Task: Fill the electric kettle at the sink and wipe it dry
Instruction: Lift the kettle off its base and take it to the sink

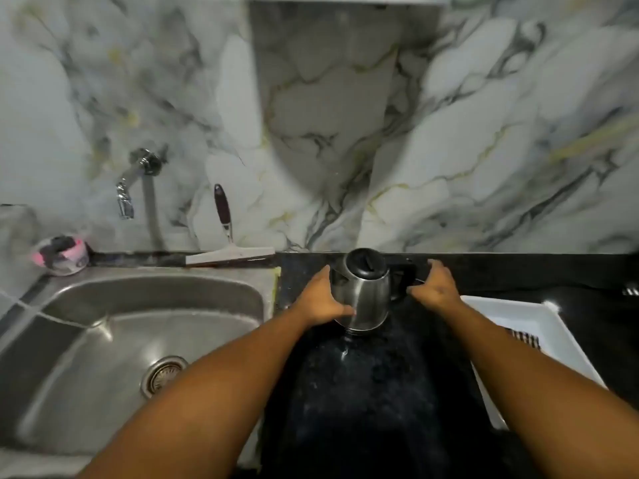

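Steel kettle (363, 292) with black lid upright on dark bench (363, 392) right of sink (138, 340), left hand (320, 300) cupping its body, right hand (435, 288) at black handle, grip unclear, white tray (518, 326) beside

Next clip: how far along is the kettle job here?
Early or unclear. The kettle stands on the dark counter, lid closed, right of the sink. Left hand is on its body, right hand at the handle. No water runs from the tap; no cloth in hand, so wiping remains. Whether it is filled cannot be told.
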